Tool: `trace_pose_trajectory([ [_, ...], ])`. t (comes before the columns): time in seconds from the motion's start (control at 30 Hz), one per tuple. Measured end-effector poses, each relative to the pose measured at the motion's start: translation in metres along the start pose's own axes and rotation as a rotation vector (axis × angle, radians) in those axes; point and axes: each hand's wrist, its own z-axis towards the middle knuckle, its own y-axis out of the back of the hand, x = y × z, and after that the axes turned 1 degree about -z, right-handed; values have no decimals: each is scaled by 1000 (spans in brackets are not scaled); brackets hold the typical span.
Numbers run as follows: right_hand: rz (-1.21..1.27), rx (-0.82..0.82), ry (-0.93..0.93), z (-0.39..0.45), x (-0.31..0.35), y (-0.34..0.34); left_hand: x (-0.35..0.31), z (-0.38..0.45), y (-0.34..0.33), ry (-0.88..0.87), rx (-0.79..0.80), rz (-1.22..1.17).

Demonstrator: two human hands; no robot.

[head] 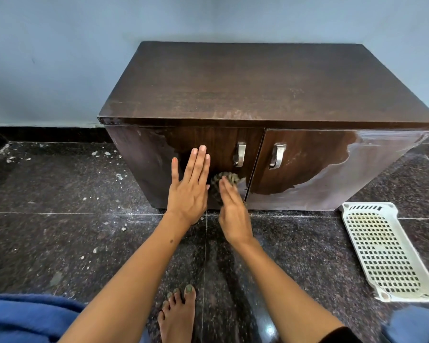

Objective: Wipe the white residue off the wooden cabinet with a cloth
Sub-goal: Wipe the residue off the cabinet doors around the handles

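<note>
A low dark wooden cabinet stands against the blue wall, with two doors and metal handles. White residue films the right door's outer part and the left door's far left; the middle areas look dark and wiped. My left hand lies flat with straight fingers against the left door. My right hand presses a crumpled grey-brown cloth onto the lower left door, below its handle. The cloth is partly hidden by my right hand.
A white perforated plastic tray lies on the dark granite floor to the right of the cabinet. White flakes and debris are scattered on the floor to the left. My bare foot stands in front, blue fabric at both lower corners.
</note>
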Motion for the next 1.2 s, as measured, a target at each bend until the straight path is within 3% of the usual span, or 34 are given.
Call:
trace_pose_trajectory([
  [0.07, -19, -13, -18, 0, -7, 3, 0, 1, 0, -4, 1, -4],
  [0.17, 98, -191, -250, -2, -7, 2, 0, 1, -1, -6, 1, 1],
  [0.27, 148, -233, -345, 1, 5, -5, 0, 2, 1, -2, 9, 12],
  [0.47, 33, 32, -131, -6, 0, -11, -1, 0, 1, -5, 10, 9],
  [0.7, 145, -231, -442, -4, -2, -10, 0, 0, 0, -4, 16, 0],
  [0.9, 69, -7, -113, -2, 5, -11, -2, 0, -1, -1, 6, 7],
  [1.1, 179, -222, -426, -1, 2, -11, -1, 0, 1, 5, 17, 11],
  [1.2, 139, -136, -333, -3, 4, -12, -2, 0, 0, 9, 26, 19],
])
